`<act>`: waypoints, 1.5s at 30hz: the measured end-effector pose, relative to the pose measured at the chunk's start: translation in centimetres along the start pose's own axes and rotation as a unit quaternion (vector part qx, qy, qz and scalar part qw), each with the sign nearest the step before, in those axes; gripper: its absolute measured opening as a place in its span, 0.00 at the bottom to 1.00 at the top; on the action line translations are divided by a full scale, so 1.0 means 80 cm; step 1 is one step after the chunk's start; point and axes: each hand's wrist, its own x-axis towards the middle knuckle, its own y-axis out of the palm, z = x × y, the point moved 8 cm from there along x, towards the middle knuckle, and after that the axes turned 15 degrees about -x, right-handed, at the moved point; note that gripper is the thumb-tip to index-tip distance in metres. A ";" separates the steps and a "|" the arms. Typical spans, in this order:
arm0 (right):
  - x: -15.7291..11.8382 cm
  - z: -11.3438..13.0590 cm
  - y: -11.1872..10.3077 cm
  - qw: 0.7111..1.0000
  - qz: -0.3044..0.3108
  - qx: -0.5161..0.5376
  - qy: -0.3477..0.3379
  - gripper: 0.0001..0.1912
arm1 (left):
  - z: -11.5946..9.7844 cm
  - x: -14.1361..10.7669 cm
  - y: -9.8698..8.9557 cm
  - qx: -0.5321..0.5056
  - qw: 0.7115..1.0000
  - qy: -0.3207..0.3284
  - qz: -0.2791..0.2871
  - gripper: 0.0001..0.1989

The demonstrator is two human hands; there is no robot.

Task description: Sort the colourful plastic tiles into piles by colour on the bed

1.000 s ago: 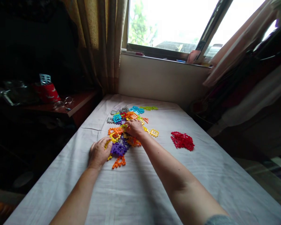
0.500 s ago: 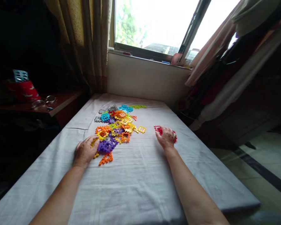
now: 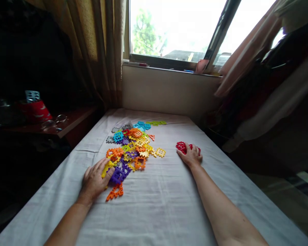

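Note:
At the near left edge of a heap of colourful plastic interlocking pieces, my left hand is closed around a yellow piece, thumb on one side and fingers on the other. Purple pieces lie right beside that thumb. An orange triangular piece rests just in front of the heap. Farther right, my right hand curls over several red pieces on the cloth. Part of the red group is hidden under its fingers.
A pale cloth covers the table. Green pieces lie at the back. On the left, a dark wooden desk holds glasses and a red container. Clothes hang on the right, and a window is behind.
The view has shifted, so everything sits lower. More round red pieces now show beside my right hand, which stays over them. My left hand remains at the heap's edge, thumb farther out.

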 end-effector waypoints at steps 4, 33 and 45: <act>0.042 0.020 0.008 0.999 -0.023 0.027 -0.008 0.35 | -0.007 -0.009 0.011 0.036 0.998 -0.006 0.042 0.27; -0.050 0.355 -0.129 0.917 -0.138 0.126 -0.353 0.18 | -0.012 -0.015 0.008 -0.012 1.000 0.001 0.011 0.27; 0.030 0.007 -0.049 0.981 -0.083 0.171 0.040 0.21 | -0.007 -0.008 0.008 0.014 0.998 0.005 0.060 0.33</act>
